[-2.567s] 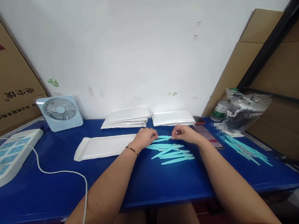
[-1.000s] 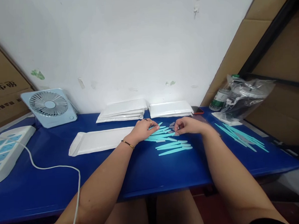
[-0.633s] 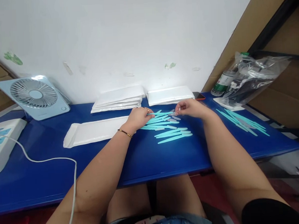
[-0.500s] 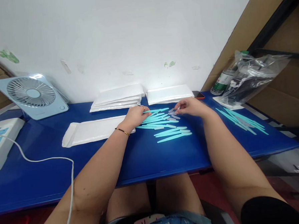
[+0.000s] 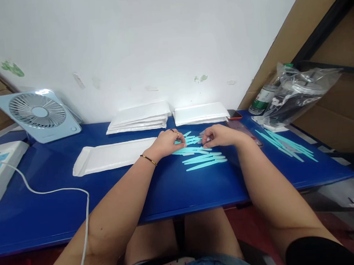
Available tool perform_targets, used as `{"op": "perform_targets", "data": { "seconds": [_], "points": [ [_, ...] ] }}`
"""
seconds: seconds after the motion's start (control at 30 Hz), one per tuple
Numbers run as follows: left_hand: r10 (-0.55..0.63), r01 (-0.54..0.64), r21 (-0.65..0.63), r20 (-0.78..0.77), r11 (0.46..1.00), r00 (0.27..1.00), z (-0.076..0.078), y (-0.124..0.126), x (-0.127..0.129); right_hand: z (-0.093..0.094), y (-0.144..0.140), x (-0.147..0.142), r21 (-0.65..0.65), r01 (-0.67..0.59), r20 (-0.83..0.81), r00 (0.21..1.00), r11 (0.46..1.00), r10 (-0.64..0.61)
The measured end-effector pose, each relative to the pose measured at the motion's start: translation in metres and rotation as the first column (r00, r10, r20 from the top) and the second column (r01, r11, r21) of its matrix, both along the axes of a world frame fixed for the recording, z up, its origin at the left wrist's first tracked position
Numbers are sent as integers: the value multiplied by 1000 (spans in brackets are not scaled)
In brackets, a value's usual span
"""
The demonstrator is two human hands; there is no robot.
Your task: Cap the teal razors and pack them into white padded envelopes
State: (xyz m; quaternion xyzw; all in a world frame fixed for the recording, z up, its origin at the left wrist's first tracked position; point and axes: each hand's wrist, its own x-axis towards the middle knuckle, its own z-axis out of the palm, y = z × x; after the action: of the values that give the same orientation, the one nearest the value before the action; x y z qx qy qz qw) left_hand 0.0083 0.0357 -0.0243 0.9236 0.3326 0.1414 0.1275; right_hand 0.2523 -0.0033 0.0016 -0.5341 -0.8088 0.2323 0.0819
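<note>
My left hand is closed in a pinch on the handle end of a thin turquoise eyebrow razor. Close to that razor's right end, the closed fingertips of my right hand grip a small translucent blade cap, partly hidden by the fingers. More turquoise razors lie in a loose pile under and between both hands. Nearer to me, several razors lie side by side, pale tips to the right. Other translucent caps are mostly covered by my right hand.
A white padded envelope lies left of the razors on the blue table. Envelope stacks stand by the wall. Right are a phone, more razors, a bottle and plastic bag. Left are a fan, power strip and cable.
My right hand has moved left and toward me from the caps, to the razor's tip. My left hand has shifted slightly right and nearer with a razor. The phone behind my right wrist now shows.
</note>
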Motion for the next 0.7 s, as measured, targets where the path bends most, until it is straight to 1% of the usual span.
{"op": "perform_targets", "data": {
  "seconds": [0.07,0.13,0.27,0.37,0.47,0.57,0.63,0.7],
  "points": [
    [-28,28,-4,-25,1000,999,0,-1,2,3,-2,-1,-11,-22,20,1000,1000,22],
    [-18,18,9,-41,1000,999,-1,-1,3,5,-3,-2,-36,-32,42,999,999,34],
    [-10,10,13,-44,1000,999,-2,-2,3,6,-5,-4,-95,-9,94,995,995,18],
    [-8,8,16,-45,1000,999,0,-3,4,7,-6,-2,-55,23,32,999,998,-22],
    [57,-55,71,-23,996,998,4,-2,5,5,-4,5,14,93,-96,991,996,-91],
    [163,-162,137,9,977,987,7,1,0,1,1,15,64,168,-130,979,984,-159],
    [216,-215,123,6,969,976,6,5,-3,-1,4,20,80,221,-118,970,972,-211],
    [226,-225,75,6,971,974,4,7,-6,-2,4,20,100,250,-101,965,963,-240]
  ]
}}
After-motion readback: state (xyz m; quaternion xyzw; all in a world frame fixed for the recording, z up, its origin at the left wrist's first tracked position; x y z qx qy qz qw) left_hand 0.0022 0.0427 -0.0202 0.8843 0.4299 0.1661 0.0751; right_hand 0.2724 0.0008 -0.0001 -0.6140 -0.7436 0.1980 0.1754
